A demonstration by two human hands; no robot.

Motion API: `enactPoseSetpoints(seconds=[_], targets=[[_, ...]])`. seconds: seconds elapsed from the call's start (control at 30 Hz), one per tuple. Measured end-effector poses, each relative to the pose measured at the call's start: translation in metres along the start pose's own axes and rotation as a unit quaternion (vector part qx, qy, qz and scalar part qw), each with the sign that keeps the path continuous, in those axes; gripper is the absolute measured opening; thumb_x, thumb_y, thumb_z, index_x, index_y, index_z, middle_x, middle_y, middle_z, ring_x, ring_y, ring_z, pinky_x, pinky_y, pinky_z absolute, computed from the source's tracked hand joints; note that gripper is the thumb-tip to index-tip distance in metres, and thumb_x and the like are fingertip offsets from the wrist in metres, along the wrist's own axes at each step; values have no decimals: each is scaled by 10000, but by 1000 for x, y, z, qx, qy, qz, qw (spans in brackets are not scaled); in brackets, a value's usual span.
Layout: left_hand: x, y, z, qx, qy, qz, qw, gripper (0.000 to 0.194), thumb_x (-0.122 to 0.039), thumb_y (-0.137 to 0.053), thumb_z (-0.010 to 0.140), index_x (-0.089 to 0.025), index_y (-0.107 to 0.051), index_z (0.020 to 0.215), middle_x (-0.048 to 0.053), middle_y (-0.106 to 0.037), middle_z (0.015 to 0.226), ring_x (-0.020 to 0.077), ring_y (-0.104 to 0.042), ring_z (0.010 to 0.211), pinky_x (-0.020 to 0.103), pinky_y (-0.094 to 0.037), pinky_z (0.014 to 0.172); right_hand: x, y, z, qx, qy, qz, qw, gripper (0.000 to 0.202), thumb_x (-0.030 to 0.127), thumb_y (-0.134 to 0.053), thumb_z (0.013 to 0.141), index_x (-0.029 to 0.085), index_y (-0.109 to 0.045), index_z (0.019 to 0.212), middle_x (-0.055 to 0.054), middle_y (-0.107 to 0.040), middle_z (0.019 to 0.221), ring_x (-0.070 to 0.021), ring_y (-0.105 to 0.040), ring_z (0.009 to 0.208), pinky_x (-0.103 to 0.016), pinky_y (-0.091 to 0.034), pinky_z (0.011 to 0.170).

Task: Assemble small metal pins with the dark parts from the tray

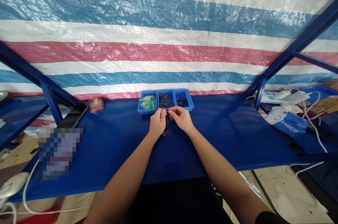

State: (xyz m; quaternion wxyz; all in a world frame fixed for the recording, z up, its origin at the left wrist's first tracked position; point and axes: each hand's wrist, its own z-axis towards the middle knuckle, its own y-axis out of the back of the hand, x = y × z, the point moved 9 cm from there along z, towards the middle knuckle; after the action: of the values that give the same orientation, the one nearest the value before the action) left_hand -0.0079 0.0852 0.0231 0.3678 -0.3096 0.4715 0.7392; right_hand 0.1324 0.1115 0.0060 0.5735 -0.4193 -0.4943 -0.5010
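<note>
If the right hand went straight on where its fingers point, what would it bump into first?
Probably the left hand: the right hand points across towards it, very close by. Whether some small piece lies between them is too small to tell, and exact depth is unclear.

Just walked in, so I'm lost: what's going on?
A person's left hand and right hand are pinched close together; anything between them is too small to make out. Just beyond sits a blue plastic tray, in three sections, with green pieces, thin dark-and-gold pieces, and small black pieces. More thin dark pieces lie on the blue table nearby.
</note>
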Motion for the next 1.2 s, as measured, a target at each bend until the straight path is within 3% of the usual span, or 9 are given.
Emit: enactPoseSetpoints(seconds=[0.23, 0.47, 0.77, 0.97, 1.1, 1.2], targets=[[-1, 1, 0, -2, 8, -11, 1000, 409, -443, -360, 993, -190, -537, 725, -14, -558, 612, 108, -505, 574, 231, -368, 591, 4, -2, -2, 3, 29, -39, 999, 292, 419, -674, 824, 190, -702, 1002, -48, -711, 834, -167, -659, 728, -305, -560, 689], [3, -6, -3, 25, 22, -56, 998, 278, -459, -470, 949, -205, -582, 945, -44, -548, 601, 107, -496, 536, 226, -373, 565, 8, 5, -1, -32, 38, -88, 995, 270, 444, -619, 864, 199, -705, 936, -52, -720, 866, -181, -664, 763, -303, -546, 681], [-6, -4, -3, 26, -9, -39, 999, 368, -441, -443, 961, -189, -496, 698, -43, -479, 583, 91, -439, 558, 215, -352, 574, 17, 4, -4, -42, 74, -122, 989, 265, 422, -591, 885, 196, -701, 966, -52, -715, 870, -170, -651, 750, -298, -532, 703], [-3, -5, -2, 23, -7, -31, 999, 398, -449, -424, 969, -189, -472, 672, -41, -471, 568, 93, -437, 548, 221, -337, 558, 24, 0, -7, -23, 94, -142, 985, 253, 383, -589, 880, 194, -693, 1011, -48, -704, 867, -161, -638, 736, -279, -509, 655], [-3, -3, -2, 15, -5, -42, 999, 365, -450, -432, 967, -192, -528, 729, -32, -515, 613, 99, -467, 575, 222, -358, 576, 26, -2, -8, -15, 96, -162, 982, 246, 405, -567, 897, 193, -682, 948, -36, -695, 846, -153, -621, 724, -272, -486, 655], [0, -2, -2, 9, 3, -56, 998, 282, -449, -465, 953, -202, -577, 873, -30, -554, 647, 107, -498, 580, 227, -374, 577, 27, -3, -9, -9, 91, -181, 979, 298, 449, -520, 926, 191, -664, 883, -27, -674, 788, -147, -594, 685, -270, -463, 648]])
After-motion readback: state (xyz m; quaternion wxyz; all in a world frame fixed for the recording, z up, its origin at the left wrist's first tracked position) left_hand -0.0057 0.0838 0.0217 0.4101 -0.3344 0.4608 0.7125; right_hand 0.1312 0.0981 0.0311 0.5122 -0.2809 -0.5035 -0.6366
